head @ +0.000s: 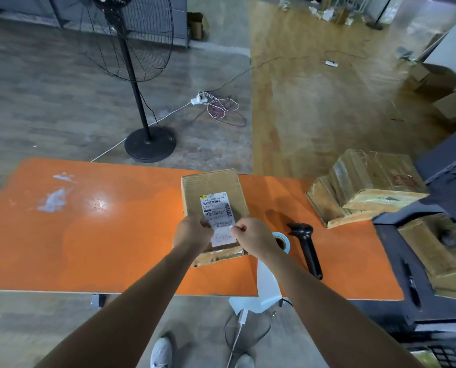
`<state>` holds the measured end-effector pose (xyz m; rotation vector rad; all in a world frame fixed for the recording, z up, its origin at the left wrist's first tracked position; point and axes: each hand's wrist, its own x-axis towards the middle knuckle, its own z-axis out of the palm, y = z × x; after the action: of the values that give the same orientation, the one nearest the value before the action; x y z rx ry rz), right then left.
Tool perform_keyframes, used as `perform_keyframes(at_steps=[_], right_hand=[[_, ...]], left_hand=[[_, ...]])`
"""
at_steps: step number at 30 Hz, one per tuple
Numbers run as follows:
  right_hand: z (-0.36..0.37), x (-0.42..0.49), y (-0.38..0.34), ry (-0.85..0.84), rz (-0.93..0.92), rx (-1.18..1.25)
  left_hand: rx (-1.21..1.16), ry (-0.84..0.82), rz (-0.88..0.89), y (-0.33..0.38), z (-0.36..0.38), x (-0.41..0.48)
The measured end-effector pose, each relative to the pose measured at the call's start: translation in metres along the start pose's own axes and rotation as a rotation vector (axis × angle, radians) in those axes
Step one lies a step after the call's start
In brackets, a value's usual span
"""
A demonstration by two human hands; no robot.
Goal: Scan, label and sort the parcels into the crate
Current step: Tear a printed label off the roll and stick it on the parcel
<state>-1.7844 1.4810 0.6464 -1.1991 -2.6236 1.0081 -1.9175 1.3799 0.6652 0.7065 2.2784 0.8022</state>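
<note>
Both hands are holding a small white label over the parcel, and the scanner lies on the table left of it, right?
Not quite: the head view shows the scanner lying right of the parcel, not left. The left hand and right hand do hold the small white label over it.

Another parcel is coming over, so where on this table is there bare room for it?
The left half of the orange table is bare, from its left edge to the labelled parcel. A smaller patch lies between the scanner and the dark crate. Crowded: label roll, scanner and stacked parcels right of the parcel.
</note>
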Motion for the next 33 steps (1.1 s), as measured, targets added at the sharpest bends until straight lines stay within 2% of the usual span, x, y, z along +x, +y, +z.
perform_keyframes(at_steps=[6,12,15,19,22,27,33], right_hand=[[0.009,0.01,-0.007,0.01,0.008,-0.099],[0.018,0.01,-0.007,0.059,0.064,-0.111],[0.022,0.011,-0.007,0.08,0.065,-0.112],[0.027,0.011,-0.005,0.089,0.086,-0.106],[0.024,0.012,0.0,0.099,0.132,-0.02],[0.018,0.021,0.0,0.045,0.203,-0.008],[0.029,0.028,-0.014,0.067,0.342,-0.136]], left_hand=[[0.23,0.106,0.106,-0.003,0.002,0.004],[0.324,0.198,0.237,-0.012,0.013,0.004],[0.264,0.175,0.202,-0.015,0.015,0.005],[0.131,0.142,0.028,-0.02,0.008,0.01],[0.096,0.133,-0.028,-0.019,0.007,0.01],[-0.148,0.14,-0.16,-0.014,0.015,0.011],[-0.037,0.223,-0.167,-0.012,0.025,0.01]])
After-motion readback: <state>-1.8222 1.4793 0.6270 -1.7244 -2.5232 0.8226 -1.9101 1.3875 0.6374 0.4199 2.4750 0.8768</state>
